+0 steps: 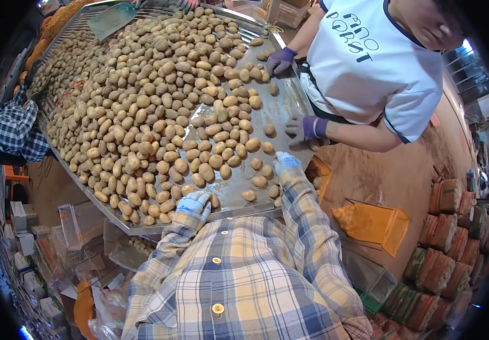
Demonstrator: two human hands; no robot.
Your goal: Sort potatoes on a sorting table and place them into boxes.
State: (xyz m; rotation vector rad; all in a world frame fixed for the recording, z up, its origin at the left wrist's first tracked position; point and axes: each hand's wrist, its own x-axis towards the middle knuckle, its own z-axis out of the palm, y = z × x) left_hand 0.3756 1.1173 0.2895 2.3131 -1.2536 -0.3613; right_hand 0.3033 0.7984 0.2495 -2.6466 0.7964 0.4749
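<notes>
A broad heap of potatoes [142, 102] covers most of a metal sorting table [231, 199] before me. My left hand [194, 202], in a white and blue glove, is at the table's near edge beside the closest potatoes. A potato shows just right of its fingers; whether they grip it is hidden. My right hand [286, 162], gloved alike, lies farther right over the bare metal. Several loose potatoes [259, 181] lie to its left, and I see nothing in its grasp, though its palm is hidden.
Across the right side stands a co-worker [355, 63], whose purple-gloved hands [306, 128] are on the table. A person in a checked garment [13, 127] is at the left. An orange mesh bag [370, 225] and stacked filled sacks [440, 238] are at right. A scoop [112, 20] lies at the far end.
</notes>
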